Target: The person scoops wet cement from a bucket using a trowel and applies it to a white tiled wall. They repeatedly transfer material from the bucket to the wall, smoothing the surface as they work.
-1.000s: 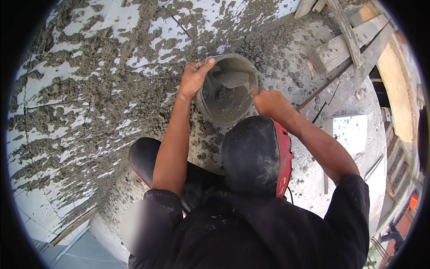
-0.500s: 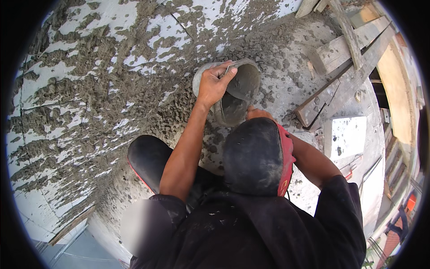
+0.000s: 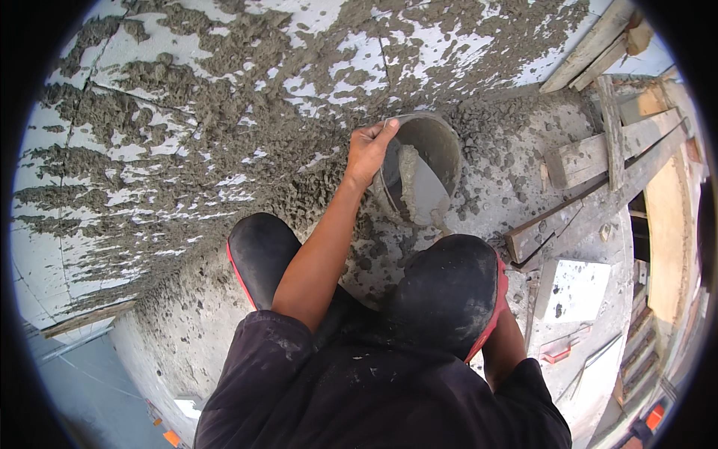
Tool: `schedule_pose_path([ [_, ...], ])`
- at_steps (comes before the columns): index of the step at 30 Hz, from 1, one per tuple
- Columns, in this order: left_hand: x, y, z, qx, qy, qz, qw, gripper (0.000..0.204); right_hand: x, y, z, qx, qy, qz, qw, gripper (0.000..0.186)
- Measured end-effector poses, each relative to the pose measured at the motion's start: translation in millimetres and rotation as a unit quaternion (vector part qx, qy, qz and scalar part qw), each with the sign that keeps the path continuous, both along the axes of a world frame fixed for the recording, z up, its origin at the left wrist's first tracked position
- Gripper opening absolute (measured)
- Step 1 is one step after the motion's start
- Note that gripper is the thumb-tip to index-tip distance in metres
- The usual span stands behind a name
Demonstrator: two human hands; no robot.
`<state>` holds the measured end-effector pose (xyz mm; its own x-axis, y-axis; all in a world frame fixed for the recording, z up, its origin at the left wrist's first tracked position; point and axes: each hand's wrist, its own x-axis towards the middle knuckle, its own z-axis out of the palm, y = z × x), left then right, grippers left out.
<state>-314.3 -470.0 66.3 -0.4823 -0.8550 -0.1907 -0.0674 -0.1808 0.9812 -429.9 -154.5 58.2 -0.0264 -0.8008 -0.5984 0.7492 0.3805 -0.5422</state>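
My left hand (image 3: pixel 368 153) grips the left rim of a round grey bucket (image 3: pixel 451 144), thumb on top of the edge. The bucket is tipped so its mouth faces me, and its inside is smeared with wet mortar. Inside its mouth lies a flat trowel blade (image 3: pixel 428 187), with a ridge of mortar (image 3: pixel 407 179) along its left side. The trowel's neck runs toward my right knee. Only a sliver of my right hand (image 3: pixel 444 236) shows there, closed at the trowel's handle; the knee hides the rest.
A white wall (image 3: pixel 359 63) splattered with mortar rises at the left and far side. Mortar crumbs dot the grey floor (image 3: pixel 516 176). Wooden beams (image 3: pixel 591 161) lie at the right, near a white block (image 3: pixel 580 290) and a red-handled tool (image 3: pixel 557 355). My dark-clad knees (image 3: pixel 449 295) frame the near side.
The bucket's mouth has turned more toward me, and the trowel blade now shows inside it. My right hand has slipped mostly behind the knee. The whole view has shifted.
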Motion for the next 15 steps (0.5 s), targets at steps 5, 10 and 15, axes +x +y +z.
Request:
schedule_pose_path([
  [5, -4, 1, 2, -0.002, 0.006, 0.060, 0.998, 0.053, -66, 12, 29, -0.128, -0.045, -0.042, 0.990, 0.042],
  [10, -15, 8, 4, -0.027, -0.002, 0.053, 0.998, 0.057, -90, -6, 157, -0.260, 0.225, -0.304, 0.889, 0.046],
  [15, -11, 4, 3, -0.020, -0.010, 0.057, 0.998, 0.059, -108, -39, 253, -0.244, 0.482, -0.587, 0.603, 0.043],
])
